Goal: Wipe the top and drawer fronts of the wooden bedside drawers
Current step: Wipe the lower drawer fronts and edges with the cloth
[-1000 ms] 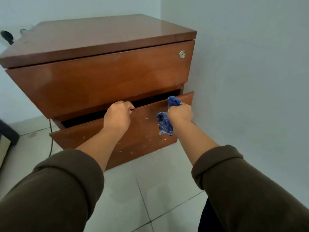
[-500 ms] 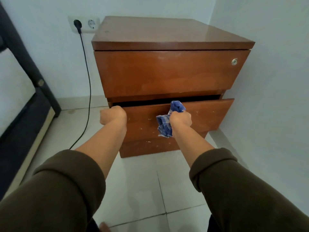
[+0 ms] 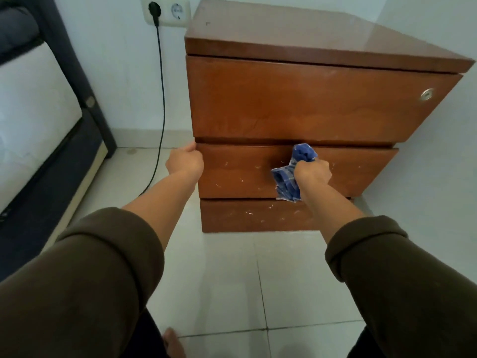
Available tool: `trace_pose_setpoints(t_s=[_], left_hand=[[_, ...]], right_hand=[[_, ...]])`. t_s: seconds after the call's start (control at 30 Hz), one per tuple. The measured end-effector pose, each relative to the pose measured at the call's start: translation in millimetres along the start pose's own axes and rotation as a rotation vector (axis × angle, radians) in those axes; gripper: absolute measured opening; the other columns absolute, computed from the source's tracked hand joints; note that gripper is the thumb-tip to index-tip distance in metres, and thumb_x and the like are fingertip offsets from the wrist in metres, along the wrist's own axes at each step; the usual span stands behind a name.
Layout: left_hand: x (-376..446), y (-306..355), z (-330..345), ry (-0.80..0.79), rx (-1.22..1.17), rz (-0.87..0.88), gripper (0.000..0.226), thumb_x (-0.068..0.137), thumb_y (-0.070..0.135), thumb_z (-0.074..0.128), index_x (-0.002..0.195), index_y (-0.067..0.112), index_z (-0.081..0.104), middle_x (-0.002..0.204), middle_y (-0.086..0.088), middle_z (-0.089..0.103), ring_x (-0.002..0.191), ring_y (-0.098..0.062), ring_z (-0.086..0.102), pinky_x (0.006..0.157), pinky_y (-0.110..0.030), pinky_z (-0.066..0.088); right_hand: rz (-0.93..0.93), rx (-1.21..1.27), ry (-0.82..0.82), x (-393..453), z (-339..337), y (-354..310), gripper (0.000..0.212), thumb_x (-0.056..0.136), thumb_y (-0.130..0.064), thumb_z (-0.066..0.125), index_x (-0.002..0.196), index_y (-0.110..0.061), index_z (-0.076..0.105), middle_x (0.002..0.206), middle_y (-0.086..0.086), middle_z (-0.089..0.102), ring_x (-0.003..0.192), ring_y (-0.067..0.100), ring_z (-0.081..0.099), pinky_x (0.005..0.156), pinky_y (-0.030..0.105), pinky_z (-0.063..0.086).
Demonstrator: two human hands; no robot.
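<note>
The glossy reddish-brown wooden bedside drawers stand on the pale tiled floor, tucked into the corner of the white walls, with the right side close against one wall. There are three drawer fronts stacked under a shiny top; the upper one carries a small round silver lock near its right end. The middle drawer front is speckled with white marks, as is the bottom one. The person's right hand is clenched round a crumpled blue checked cloth, held against that middle front. The left hand curls its fingers over the drawer's left top corner. Left of the drawers, a black cable hangs from a white wall socket, and a dark bed frame stands beyond.
</note>
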State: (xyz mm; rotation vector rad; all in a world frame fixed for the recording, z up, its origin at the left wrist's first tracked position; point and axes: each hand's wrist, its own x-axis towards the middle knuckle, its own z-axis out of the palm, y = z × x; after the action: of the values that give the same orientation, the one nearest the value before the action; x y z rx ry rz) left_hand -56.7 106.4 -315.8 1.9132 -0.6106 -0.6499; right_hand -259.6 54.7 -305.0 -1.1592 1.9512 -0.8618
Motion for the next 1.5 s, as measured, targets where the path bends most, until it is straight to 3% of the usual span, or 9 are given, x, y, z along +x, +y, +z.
trace_pose_setpoints(t_s=[0.13, 0.27, 0.4, 0.53, 0.83, 1.03, 1.27, 1.4, 1.5], left_hand=[[-2, -3, -7, 0.131, 0.098, 0.236, 0.053, 0.099, 0.012, 0.044, 0.149, 0.022, 0.029, 0.15, 0.0, 0.036, 0.135, -0.019, 0.039, 0.105, -0.029, 0.038], [-7, 22, -22, 0.48, 0.261, 0.7, 0.061, 0.094, 0.011, 0.049, 0.149, 0.019, 0.024, 0.154, -0.007, 0.022, 0.141, -0.018, 0.026, 0.113, -0.032, 0.026], [7, 56, -33, 0.471, 0.526, 1.079, 0.06, 0.092, 0.018, 0.044, 0.149, 0.02, 0.027, 0.156, -0.011, 0.022, 0.145, -0.025, 0.019, 0.115, -0.046, 0.021], [17, 84, -26, 0.404, 0.833, 1.21, 0.06, 0.097, 0.031, 0.035, 0.152, 0.021, 0.016, 0.16, -0.008, 0.012, 0.148, -0.025, 0.009, 0.116, -0.05, 0.007], [55, 79, 10, 0.651, 0.896, 1.343, 0.074, 0.084, 0.052, 0.049, 0.145, 0.011, 0.035, 0.147, -0.014, 0.042, 0.137, -0.033, 0.038, 0.11, -0.054, 0.026], [67, 78, 21, 0.737, 0.785, 1.413, 0.073, 0.083, 0.055, 0.047, 0.14, 0.017, 0.022, 0.144, -0.015, 0.046, 0.133, -0.029, 0.021, 0.107, -0.051, 0.017], [68, 77, 22, 0.733, 0.766, 1.438, 0.07, 0.085, 0.054, 0.046, 0.14, 0.018, 0.023, 0.145, -0.016, 0.044, 0.134, -0.029, 0.02, 0.111, -0.05, 0.003], [70, 75, 22, 0.734, 0.766, 1.455, 0.067, 0.087, 0.053, 0.045, 0.141, 0.02, 0.024, 0.145, -0.016, 0.043, 0.134, -0.03, 0.022, 0.111, -0.051, 0.006], [65, 75, 19, 0.703, 0.797, 1.432, 0.067, 0.089, 0.055, 0.042, 0.143, 0.02, 0.022, 0.147, -0.015, 0.039, 0.136, -0.03, 0.02, 0.112, -0.054, 0.015]], right_hand=[[-0.254, -0.161, 0.035, -17, 4, 8, 0.044, 0.094, -0.003, 0.049, 0.137, -0.01, 0.049, 0.129, 0.016, 0.058, 0.114, 0.033, 0.058, 0.081, 0.03, 0.047], [-0.655, -0.245, 0.036, -42, 27, 13, 0.056, 0.088, -0.003, 0.056, 0.142, -0.013, 0.045, 0.136, 0.011, 0.053, 0.121, 0.03, 0.053, 0.099, 0.036, 0.045], [-1.094, -0.347, 0.076, -59, 59, 5, 0.053, 0.073, 0.003, 0.069, 0.126, -0.003, 0.061, 0.119, 0.016, 0.066, 0.106, 0.034, 0.063, 0.08, 0.037, 0.055], [-1.252, -0.495, 0.097, -63, 89, -10, 0.035, 0.076, -0.005, 0.065, 0.11, -0.002, 0.07, 0.103, 0.015, 0.072, 0.087, 0.032, 0.069, 0.063, 0.034, 0.058], [-1.364, -0.784, 0.09, -45, 126, -6, 0.039, 0.082, -0.02, 0.045, 0.109, -0.009, 0.071, 0.101, 0.011, 0.072, 0.092, 0.034, 0.068, 0.065, 0.038, 0.058], [-1.49, -0.667, 0.21, -28, 139, 8, 0.034, 0.084, -0.02, 0.05, 0.108, -0.013, 0.073, 0.1, 0.008, 0.073, 0.096, 0.029, 0.057, 0.068, 0.036, 0.055], [-1.321, -0.988, -0.194, -24, 162, 54, 0.063, 0.048, -0.036, 0.089, 0.106, -0.019, 0.073, 0.1, 0.003, 0.072, 0.09, 0.024, 0.071, 0.068, 0.038, 0.061], [-1.121, -1.076, -0.473, -22, 173, 69, 0.048, 0.095, -0.027, 0.052, 0.14, -0.016, 0.04, 0.143, 0.006, 0.042, 0.135, 0.029, 0.038, 0.109, 0.049, 0.036], [-0.979, -1.205, -0.567, -20, 174, 72, 0.05, 0.096, -0.029, 0.05, 0.143, -0.02, 0.034, 0.15, 0.004, 0.033, 0.141, 0.03, 0.027, 0.115, 0.051, 0.025]])
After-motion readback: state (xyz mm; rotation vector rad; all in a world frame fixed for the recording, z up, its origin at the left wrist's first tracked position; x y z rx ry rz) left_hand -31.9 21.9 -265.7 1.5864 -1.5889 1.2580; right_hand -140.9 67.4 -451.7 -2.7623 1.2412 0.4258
